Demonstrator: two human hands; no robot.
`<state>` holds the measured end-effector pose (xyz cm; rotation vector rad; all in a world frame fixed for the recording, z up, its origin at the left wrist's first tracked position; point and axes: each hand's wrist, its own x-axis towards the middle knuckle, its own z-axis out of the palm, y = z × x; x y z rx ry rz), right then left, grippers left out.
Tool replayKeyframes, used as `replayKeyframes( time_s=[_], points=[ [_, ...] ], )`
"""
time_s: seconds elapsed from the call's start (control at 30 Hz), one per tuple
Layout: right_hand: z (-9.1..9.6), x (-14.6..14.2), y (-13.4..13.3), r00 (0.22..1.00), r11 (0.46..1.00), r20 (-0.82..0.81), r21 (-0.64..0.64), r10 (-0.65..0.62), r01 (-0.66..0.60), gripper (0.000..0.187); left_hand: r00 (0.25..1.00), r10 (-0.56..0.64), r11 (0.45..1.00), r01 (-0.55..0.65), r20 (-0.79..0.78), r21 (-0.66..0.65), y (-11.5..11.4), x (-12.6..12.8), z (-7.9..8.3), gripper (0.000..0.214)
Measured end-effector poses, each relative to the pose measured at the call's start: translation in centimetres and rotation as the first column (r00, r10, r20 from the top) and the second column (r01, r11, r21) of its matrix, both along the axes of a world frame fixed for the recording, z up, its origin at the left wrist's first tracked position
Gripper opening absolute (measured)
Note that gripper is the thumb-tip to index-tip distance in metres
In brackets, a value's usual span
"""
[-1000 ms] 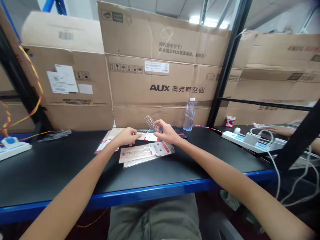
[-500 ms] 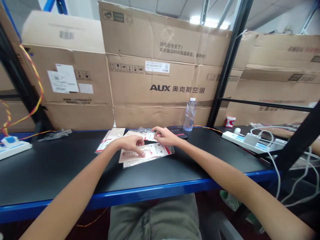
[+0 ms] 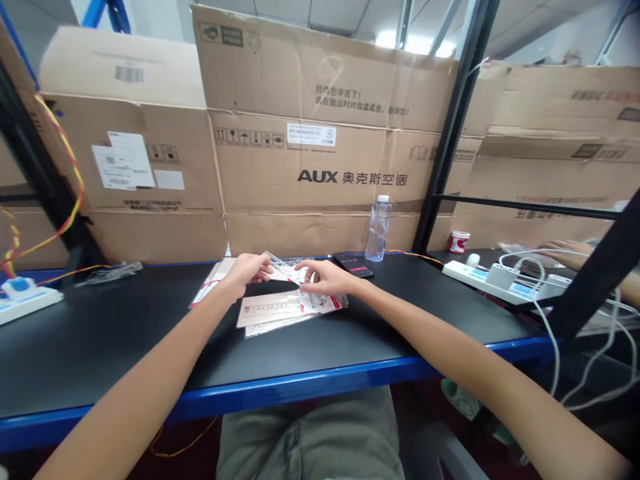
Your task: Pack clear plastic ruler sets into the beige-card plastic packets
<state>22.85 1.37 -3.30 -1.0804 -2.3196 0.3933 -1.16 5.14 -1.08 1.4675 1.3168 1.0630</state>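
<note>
My left hand point(image 3: 249, 272) is closed, its fingers pinching the left end of a clear flat plastic piece point(image 3: 283, 268) with dark markings, held tilted above the table. My right hand point(image 3: 324, 276) has its thumb and fingers curled at the right end of that same piece. Below them lies a flat packet point(image 3: 273, 309) with a pink and white printed card, resting on another clear-wrapped packet point(image 3: 270, 327). Further packets point(image 3: 207, 283) with red and white print lie partly hidden behind my left hand.
A black flat box point(image 3: 354, 264) and a water bottle point(image 3: 378, 230) stand behind my right hand. White power strips point(image 3: 493, 283) with cables lie at right, another point(image 3: 30, 303) at left. Large cardboard point(image 3: 320, 220) walls the back. Another person's hand point(image 3: 565, 250) shows at far right.
My left hand has left the front packet and moved up and back to the clear piece. That piece is now raised between both hands; my right hand has shifted slightly down.
</note>
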Motion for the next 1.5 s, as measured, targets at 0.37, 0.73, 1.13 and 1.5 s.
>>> replayKeyframes(
  time_s=[0.37,0.73,1.13,1.5],
  points=[
    [-0.2,-0.1,0.3,0.999,0.999,-0.024,0.003,-0.045,0.045,0.021,0.939,-0.221,0.937,0.279,0.264,-0.208,1.6,-1.3,-0.3,0.022],
    [-0.5,-0.2,0.6,0.992,0.939,-0.054,0.322,-0.111,0.122,0.014,0.964,-0.244,0.97,0.244,-0.11,-0.019,1.9,-1.8,-1.5,0.041],
    [-0.2,0.0,0.3,0.984,0.986,0.156,-0.153,0.084,-0.06,0.069,0.502,-0.585,0.703,0.706,-0.637,-0.09,0.0,-1.7,0.4,0.043],
    [-1.4,-0.1,1.2,0.996,0.995,0.094,0.094,0.003,-0.011,0.015,0.616,-0.511,0.74,0.67,-0.599,0.058,0.8,-0.9,-1.0,0.022]
  ],
)
